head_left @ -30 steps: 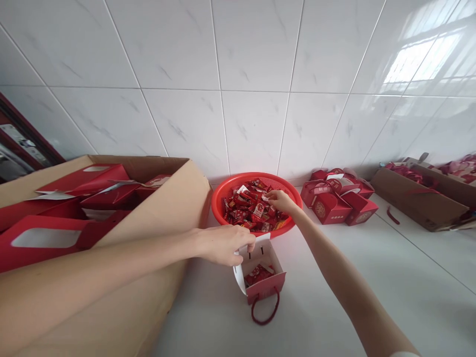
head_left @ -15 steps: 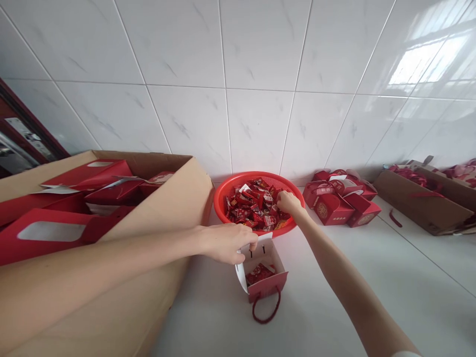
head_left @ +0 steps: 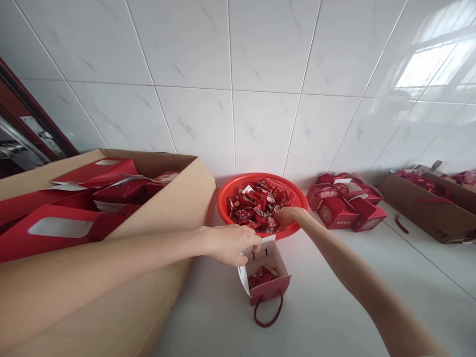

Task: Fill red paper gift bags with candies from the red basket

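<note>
A small red gift box [head_left: 270, 287] with a white inside and a dark red cord handle stands open, red wrapped sweets lying in it. My left hand [head_left: 232, 246] is at its upper left, fingers curled on the white flap. Behind the box sits a red plastic basket [head_left: 223, 201] holding many red wrapped candies [head_left: 256, 203]. Into its right side reaches my right hand [head_left: 290, 216], whose fingertips are hidden among the candies.
At the left is a big cardboard box [head_left: 178, 208] of red gift boxes [head_left: 122, 191]. Closed red boxes [head_left: 340, 210] stand right of the basket. Farther right, a brown carton [head_left: 420, 210] holds red ribbons. A tiled wall [head_left: 260, 124] rises behind.
My right hand has moved down and slightly left, deeper into the candies. My left hand remains at the small box. The whole view has shifted slightly.
</note>
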`<action>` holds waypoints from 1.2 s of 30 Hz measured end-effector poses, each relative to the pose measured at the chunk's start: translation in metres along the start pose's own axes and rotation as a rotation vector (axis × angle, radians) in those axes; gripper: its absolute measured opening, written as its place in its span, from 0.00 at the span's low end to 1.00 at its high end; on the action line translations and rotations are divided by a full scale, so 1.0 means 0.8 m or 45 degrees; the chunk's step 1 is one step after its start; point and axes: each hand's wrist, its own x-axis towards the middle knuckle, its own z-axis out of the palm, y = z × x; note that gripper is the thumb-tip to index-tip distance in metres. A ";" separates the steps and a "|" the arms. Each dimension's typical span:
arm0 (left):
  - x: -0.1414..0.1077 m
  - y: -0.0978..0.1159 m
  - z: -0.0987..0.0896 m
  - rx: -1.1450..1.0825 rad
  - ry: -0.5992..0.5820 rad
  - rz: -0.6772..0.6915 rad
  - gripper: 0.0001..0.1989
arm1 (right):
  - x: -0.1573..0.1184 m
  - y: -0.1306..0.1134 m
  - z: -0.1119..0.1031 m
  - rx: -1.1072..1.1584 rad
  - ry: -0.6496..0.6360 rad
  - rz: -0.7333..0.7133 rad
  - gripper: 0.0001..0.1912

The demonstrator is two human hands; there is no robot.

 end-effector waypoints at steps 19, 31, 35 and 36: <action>-0.002 0.003 -0.002 0.024 -0.020 -0.024 0.19 | 0.000 -0.065 -0.002 -0.047 0.260 -0.045 0.18; 0.000 0.002 0.000 0.023 -0.012 -0.009 0.19 | -0.013 -0.060 0.007 -0.125 0.177 -0.242 0.13; 0.000 0.002 0.001 0.020 0.000 0.014 0.16 | -0.016 -0.062 0.005 -0.175 0.138 -0.214 0.18; 0.000 0.002 0.001 0.018 0.004 0.012 0.16 | -0.017 -0.062 0.004 -0.187 0.134 -0.210 0.19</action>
